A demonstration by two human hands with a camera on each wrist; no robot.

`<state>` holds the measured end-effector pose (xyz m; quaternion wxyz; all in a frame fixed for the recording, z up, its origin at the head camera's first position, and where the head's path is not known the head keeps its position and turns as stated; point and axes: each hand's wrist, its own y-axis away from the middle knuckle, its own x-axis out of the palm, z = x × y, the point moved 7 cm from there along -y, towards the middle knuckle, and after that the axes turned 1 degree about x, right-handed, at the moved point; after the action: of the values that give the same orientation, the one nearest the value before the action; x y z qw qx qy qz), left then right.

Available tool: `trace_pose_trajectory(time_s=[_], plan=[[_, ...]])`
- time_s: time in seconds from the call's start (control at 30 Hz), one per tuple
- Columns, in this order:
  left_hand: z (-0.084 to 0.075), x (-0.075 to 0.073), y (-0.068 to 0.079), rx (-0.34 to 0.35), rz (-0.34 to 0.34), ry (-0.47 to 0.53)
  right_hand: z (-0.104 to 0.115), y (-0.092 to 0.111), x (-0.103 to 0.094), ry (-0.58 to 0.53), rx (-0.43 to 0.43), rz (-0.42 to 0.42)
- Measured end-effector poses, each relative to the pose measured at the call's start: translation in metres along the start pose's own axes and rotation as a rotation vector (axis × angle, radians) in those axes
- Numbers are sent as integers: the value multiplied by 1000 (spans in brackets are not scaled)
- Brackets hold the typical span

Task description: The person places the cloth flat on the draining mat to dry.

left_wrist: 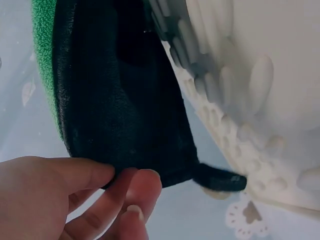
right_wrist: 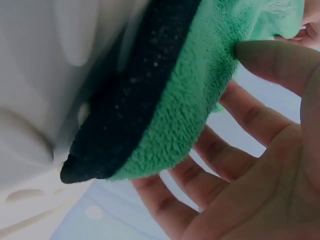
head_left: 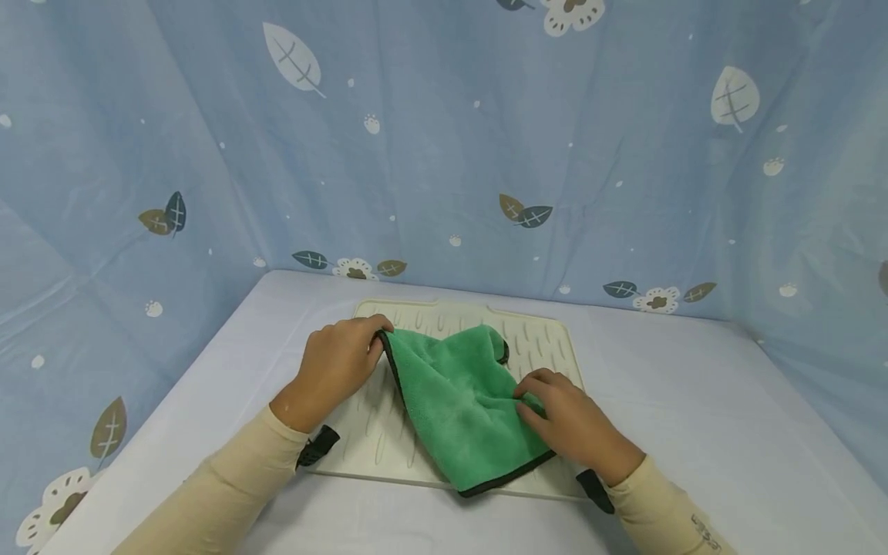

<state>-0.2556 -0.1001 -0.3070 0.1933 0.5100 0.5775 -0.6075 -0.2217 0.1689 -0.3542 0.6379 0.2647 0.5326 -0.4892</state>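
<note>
A green plush cleaning cloth (head_left: 465, 401) with a dark border lies rumpled over a cream ridged mat (head_left: 375, 432). My left hand (head_left: 340, 362) pinches the cloth's far left corner and lifts that side off the mat. In the left wrist view, the thumb and fingertips (left_wrist: 145, 185) grip the border, and a small dark loop (left_wrist: 220, 177) sticks out at the corner beside them. Toward the cloth's right side, my right hand (head_left: 565, 412) holds a fold between thumb and fingers. The right wrist view shows the thumb against the green pile, the other fingers partly hidden behind it.
The mat rests on a table with a white cover (head_left: 659, 385). Behind and at the sides hangs a blue curtain (head_left: 430, 154) printed with leaves and flowers. Black straps (head_left: 319, 447) show at both wrists, below the beige sleeves (head_left: 229, 486).
</note>
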Motion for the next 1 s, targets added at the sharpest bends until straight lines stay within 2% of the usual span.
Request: trace_pose_trajectory(time_s=[0.23, 0.43, 0.57, 0.73, 0.87, 1.0], plan=[[5, -1, 0, 2, -43, -4, 3, 3, 7, 1, -22, 106], [11, 3, -1, -14, -38, 3, 12, 7, 14, -31, -101, 211], [9, 8, 0, -28, 5, 10, 16, 9, 17, -59, -141, 264], [8, 14, 1, -64, 93, 26, 20, 11, 18, -90, -172, 306], [8, 21, 2, -88, 167, 24, 22, 11, 17, -113, -187, 307], [7, 27, 4, -63, 199, -8, 18, 9, 17, -139, -175, 286]])
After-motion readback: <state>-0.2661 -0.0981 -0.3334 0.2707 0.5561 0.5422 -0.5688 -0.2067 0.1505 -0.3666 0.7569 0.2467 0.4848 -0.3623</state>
